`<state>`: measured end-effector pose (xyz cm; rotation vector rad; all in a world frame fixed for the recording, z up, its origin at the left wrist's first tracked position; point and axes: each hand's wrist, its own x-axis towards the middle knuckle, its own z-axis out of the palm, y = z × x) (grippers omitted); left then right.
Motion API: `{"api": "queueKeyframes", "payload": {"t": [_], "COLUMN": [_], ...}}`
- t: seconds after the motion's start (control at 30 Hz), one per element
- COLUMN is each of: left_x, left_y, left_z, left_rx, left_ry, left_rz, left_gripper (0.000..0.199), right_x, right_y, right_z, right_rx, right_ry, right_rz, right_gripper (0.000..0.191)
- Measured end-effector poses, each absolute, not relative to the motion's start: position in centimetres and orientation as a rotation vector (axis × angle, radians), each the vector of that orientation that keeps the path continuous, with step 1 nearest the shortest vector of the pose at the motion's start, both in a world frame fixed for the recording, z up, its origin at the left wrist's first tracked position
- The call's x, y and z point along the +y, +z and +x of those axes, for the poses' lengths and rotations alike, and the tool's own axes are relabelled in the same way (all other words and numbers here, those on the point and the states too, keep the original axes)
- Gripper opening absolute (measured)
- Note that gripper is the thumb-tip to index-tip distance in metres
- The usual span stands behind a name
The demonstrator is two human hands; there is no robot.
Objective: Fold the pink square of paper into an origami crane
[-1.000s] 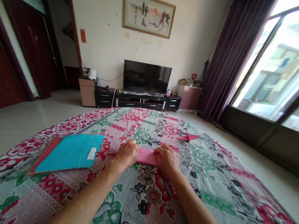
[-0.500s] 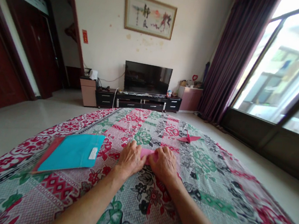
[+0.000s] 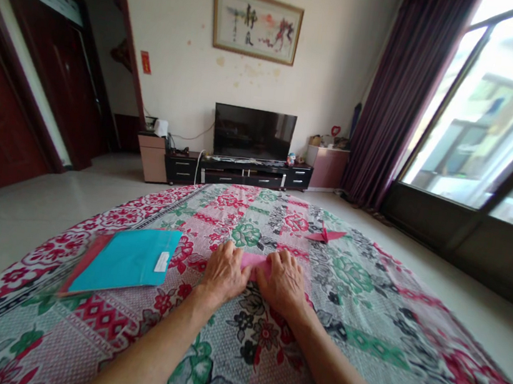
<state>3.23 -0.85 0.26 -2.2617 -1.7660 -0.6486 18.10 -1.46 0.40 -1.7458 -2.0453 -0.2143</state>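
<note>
A piece of pink paper (image 3: pixel 254 265) lies on the patterned tablecloth, mostly covered by my hands. My left hand (image 3: pixel 224 271) grips its left side, thumb toward the middle and fingers curled over the far edge. On the other side my right hand (image 3: pixel 285 282) holds the paper the same way, with its thumb close to the left one. Only a short strip of pink shows between the two hands, so its folds cannot be made out. Beyond my right hand rests a red folded paper crane (image 3: pixel 325 235), touched by neither hand.
To the left lies a clear packet of coloured paper (image 3: pixel 129 261), blue on top with red beneath and a white label. The floral tablecloth (image 3: pixel 361 332) covers a round table. Past its far edge stand a low black cabinet (image 3: pixel 225 176) and a television (image 3: pixel 253 134).
Both hands keep hold of the pink paper in almost the same place. The right hand's fingers have shifted very slightly; the view has tilted a little.
</note>
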Motion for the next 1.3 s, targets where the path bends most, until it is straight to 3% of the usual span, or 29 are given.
{"api": "queueKeyframes", "payload": {"t": [0.23, 0.43, 1.3], "left_x": [-0.6, -0.8, 0.5], "left_y": [0.4, 0.4, 1.6], "left_z": [1.6, 1.8, -2.1], "left_rx": [-1.617, -1.657, -1.680], "left_ry": [-0.654, -0.710, -0.753], "left_rz": [-2.462, -2.411, -2.844], "left_gripper": [0.024, 0.037, 0.038], "right_x": [-1.9, -2.1, -1.9], "right_y": [0.6, 0.5, 0.8], "right_z": [18.8, 19.0, 22.0], "right_rx": [-2.115, -2.109, -2.219], "right_ry": [-0.183, -0.205, 0.014], "right_rz": [-1.688, -1.660, -1.635], "right_gripper": [0.027, 0.031, 0.031]}}
